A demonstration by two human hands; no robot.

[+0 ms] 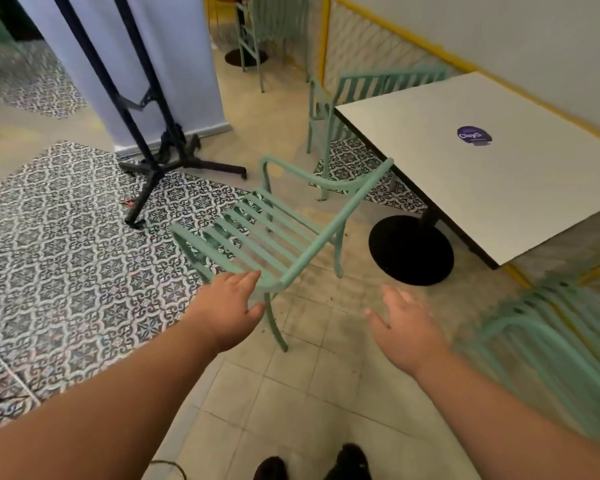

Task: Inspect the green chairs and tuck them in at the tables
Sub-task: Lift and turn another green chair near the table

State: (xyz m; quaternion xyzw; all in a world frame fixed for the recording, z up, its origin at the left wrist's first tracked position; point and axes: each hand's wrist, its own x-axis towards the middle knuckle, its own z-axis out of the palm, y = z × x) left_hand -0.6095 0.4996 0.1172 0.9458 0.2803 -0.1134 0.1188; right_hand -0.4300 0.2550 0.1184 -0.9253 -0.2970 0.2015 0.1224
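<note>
A green slatted armchair [267,230] stands on the floor in the middle, turned at an angle and apart from the white square table [492,157] to its right. My left hand [231,306] reaches its near corner, fingers over the top rail and thumb under it. My right hand [404,325] hovers with relaxed fingers over the tiles, right of the chair, touching nothing. A second green chair [347,98] sits tucked at the table's far side. A third green chair [551,344], blurred, stands at the lower right.
The table's black round base [411,251] lies close to the chair's right legs. A black banner stand [156,168] with a white banner rises at the left. Another green chair [267,32] stands far back. My shoes [312,464] show at the bottom.
</note>
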